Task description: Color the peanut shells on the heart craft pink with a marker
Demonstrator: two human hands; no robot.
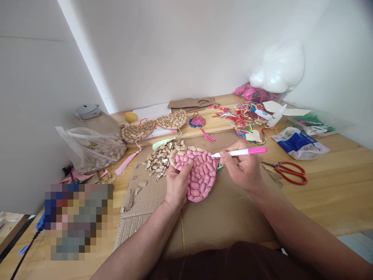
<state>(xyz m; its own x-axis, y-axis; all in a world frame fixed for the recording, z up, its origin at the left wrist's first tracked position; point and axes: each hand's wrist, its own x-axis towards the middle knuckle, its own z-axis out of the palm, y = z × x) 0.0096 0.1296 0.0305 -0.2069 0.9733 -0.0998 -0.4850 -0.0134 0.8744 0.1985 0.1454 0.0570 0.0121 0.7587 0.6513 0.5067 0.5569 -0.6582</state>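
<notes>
My left hand grips the left side of a peanut-shell plaque, thumb on its front. Most of its shells are pink; those along the upper left edge are still bare tan. In my right hand is a white marker with a pink end, its tip at the plaque's upper right edge. Loose peanut shells lie in a heap behind my left hand. Some coloured threads show just behind the plaque's right edge.
Red-handled scissors lie to the right on the wooden table. Cardboard lies under my hands. Farther back are two tan peanut-shell plaques, a small pink-and-blue ornament and tangled threads. A bag of peanuts stands at left.
</notes>
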